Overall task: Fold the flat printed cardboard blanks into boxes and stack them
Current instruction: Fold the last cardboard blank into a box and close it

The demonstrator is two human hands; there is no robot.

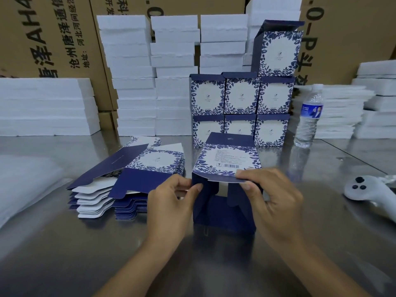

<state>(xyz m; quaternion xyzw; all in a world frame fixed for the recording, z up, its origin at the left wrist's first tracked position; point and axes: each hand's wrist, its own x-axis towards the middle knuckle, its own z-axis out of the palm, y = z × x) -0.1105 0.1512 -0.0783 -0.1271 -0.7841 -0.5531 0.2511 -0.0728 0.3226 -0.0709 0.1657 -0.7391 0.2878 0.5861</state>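
A half-formed blue-and-white floral box (227, 161) lies on its side on the steel table, open end with dark blue flaps facing me. My left hand (171, 202) pinches its left flap. My right hand (272, 200) grips the upper flap edge at the right. To the left lies a fanned pile of flat printed blanks (128, 179). Behind stands a stack of finished boxes (242, 97), in rows with one more box on top at the right.
A water bottle (308, 116) stands right of the stack. A white controller (372, 196) lies at the right edge. White foam slabs (137, 71) and brown cartons (53, 35) line the back. A clear plastic bag (23, 183) lies at the left.
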